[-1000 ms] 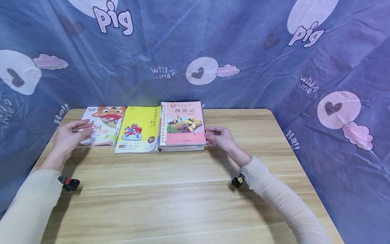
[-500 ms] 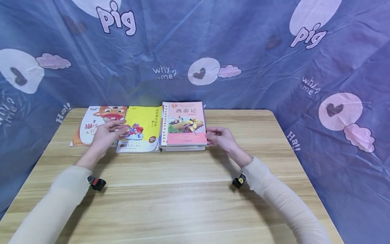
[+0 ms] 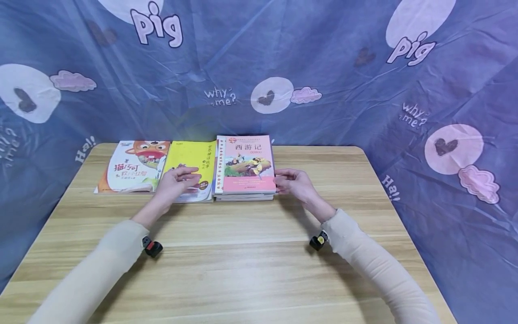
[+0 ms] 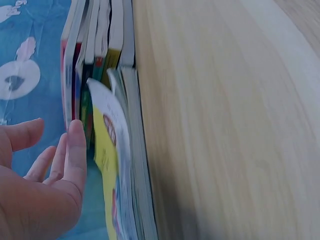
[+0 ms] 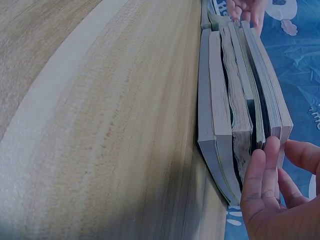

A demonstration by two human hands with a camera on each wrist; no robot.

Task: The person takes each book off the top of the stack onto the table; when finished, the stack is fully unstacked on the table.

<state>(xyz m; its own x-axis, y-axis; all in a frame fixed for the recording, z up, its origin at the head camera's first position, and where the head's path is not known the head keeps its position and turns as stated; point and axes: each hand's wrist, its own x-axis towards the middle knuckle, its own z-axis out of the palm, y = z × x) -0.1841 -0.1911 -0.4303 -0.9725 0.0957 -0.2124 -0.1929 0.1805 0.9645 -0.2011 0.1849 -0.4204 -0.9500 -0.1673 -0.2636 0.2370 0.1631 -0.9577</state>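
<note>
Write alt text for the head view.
A person's right hand touches the right edge of a stack of books topped by a pink one, while the left hand hovers over a yellow book beside it, on a wooden table.

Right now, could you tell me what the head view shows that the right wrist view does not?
Only the head view shows the covers: the orange cat book, yellow book and pink book in a row, with the left hand over the yellow one. Only the right wrist view shows the stack's page edges separately. Both show the right hand at the stack's side on the table.
</note>
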